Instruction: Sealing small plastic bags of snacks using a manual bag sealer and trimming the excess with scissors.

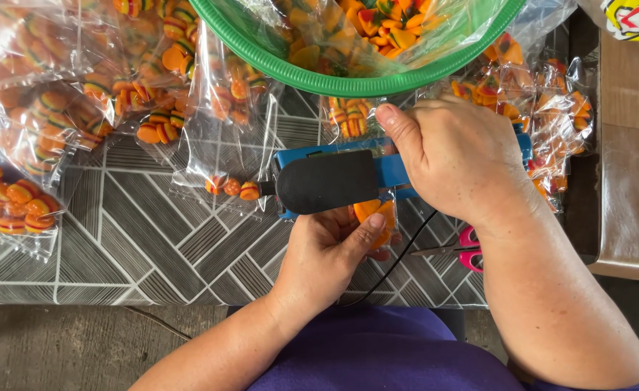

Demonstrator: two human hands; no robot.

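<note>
A blue heat sealer (341, 181) with a black handle lies across the patterned table. My right hand (457, 156) presses down on its arm, fingers closed over it. My left hand (330, 250) sits just below the sealer and holds a small clear bag of orange sweets (377, 213), whose top goes under the sealer arm. A few striped orange sweets (234, 188) lie in a clear bag to the left of the sealer's tip.
A green basin (363, 85) lined with clear plastic and full of sweets stands at the top. Several filled clear bags (51, 108) cover the left and the right (551, 108). Pink-handled scissors (464, 250) and a black cable (399, 261) lie near my right wrist.
</note>
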